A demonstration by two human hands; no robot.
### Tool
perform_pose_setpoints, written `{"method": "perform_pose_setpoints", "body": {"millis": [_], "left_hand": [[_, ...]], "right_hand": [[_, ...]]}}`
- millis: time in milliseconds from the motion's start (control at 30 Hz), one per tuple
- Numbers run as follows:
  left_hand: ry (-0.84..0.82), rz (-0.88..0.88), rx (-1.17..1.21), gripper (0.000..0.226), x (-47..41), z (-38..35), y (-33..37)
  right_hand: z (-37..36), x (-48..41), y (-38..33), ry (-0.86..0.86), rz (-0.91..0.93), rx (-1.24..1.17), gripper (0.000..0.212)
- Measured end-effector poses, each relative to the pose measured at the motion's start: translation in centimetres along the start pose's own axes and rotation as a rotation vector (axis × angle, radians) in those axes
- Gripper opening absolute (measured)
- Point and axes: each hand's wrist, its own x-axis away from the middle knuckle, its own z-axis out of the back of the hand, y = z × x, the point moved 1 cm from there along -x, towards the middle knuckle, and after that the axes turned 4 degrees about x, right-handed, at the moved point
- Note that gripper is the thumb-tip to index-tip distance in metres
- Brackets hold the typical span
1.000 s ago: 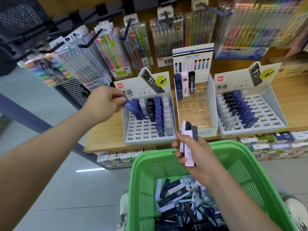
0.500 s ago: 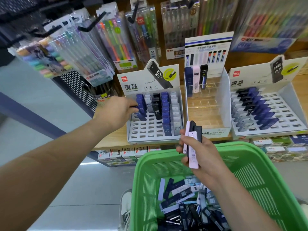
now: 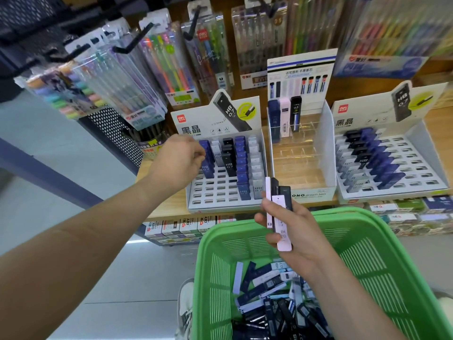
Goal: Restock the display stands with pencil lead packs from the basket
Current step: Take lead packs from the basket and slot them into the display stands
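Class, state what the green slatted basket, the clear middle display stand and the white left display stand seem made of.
Green slatted basket: moulded plastic, slightly glossy, with uniform slots. Clear middle display stand: probably acrylic; the wooden shelf shows through its dividers. White left display stand: likely printed card, matt, with punched slots.

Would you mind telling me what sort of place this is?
Most likely a stationery shop: hanging pen sets, display stands slotted with pencil lead packs, and rows of small boxes beneath them.
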Motion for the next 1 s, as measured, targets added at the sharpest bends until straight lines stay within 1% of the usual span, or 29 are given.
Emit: {"method": "perform_pose_setpoints", "body": {"millis": [33, 67, 100, 167, 200, 233, 300, 333, 400, 433, 600, 667, 733, 800, 900, 933, 1000], "left_hand": [[0.011, 0.006, 0.038, 0.013, 0.0, 0.4, 0.6], [-0.001, 0.047, 0.139, 0.011, 0.1, 0.8, 1.4], [-0.051, 0.112, 0.302, 0.010, 0.2, 1.3, 2.5], [-0.254, 0.236, 0.719, 0.007, 0.7, 2.1, 4.9], [-0.351, 0.261, 0.847, 0.008, 0.9, 2.2, 6.0], [-0.423, 0.254, 0.901, 0.012, 1.2, 2.3, 7.0], [-0.508, 0.222, 0.929, 0.020, 1.8, 2.1, 8.4], [-0.523, 0.217, 0.941, 0.021, 2.0, 1.9, 8.9], [-0.511, 0.246, 0.987, 0.018, 2.2, 1.7, 9.2], [-0.498, 0.271, 1.012, 0.015, 2.3, 1.7, 9.1], [-0.408, 0.323, 1.060, 0.012, 2.1, 2.3, 8.1], [-0.374, 0.332, 1.046, 0.013, 2.2, 2.4, 7.9], [-0.386, 0.338, 1.032, 0.020, 2.4, 2.4, 8.1], [-0.474, 0.303, 1.005, 0.028, 2.8, 2.2, 8.6], [-0.632, 0.158, 0.890, 0.047, 3.3, 2.0, 10.2], [-0.652, 0.105, 0.841, 0.052, 3.4, 1.9, 10.7], [-0.611, 0.025, 0.770, 0.055, 3.4, 1.7, 11.7]], "right_hand": [[0.1, 0.1, -0.1, -0.007, 0.001, -0.004, 0.042], [0.1, 0.2, -0.1, -0.020, 0.002, -0.009, 0.041], [0.2, 0.3, -0.2, -0.036, 0.002, -0.016, 0.040], [0.1, 0.5, -0.4, -0.071, -0.003, -0.026, 0.044], [0.0, 0.6, -0.5, -0.080, -0.004, -0.021, 0.046], [-0.1, 0.7, -0.5, -0.082, -0.003, -0.008, 0.047], [-0.2, 0.9, -0.7, -0.082, 0.013, 0.033, 0.041], [-0.2, 0.9, -0.8, -0.090, 0.025, 0.061, 0.036], [-0.4, 1.0, -1.0, -0.117, 0.045, 0.111, 0.025], [-0.4, 1.1, -1.1, -0.128, 0.051, 0.114, 0.022], [0.2, 1.1, -1.8, -0.080, 0.067, -0.024, 0.024], [0.6, 1.1, -2.2, -0.037, 0.093, -0.066, 0.034], [0.7, 0.9, -2.8, 0.016, 0.131, -0.101, 0.046], [0.7, 0.8, -3.3, 0.060, 0.167, -0.138, 0.048], [0.6, 0.8, -3.9, 0.091, 0.210, -0.138, 0.040], [0.6, 0.9, -4.0, 0.099, 0.218, -0.116, 0.038], [0.7, 0.9, -4.3, 0.104, 0.225, -0.076, 0.038]]}}
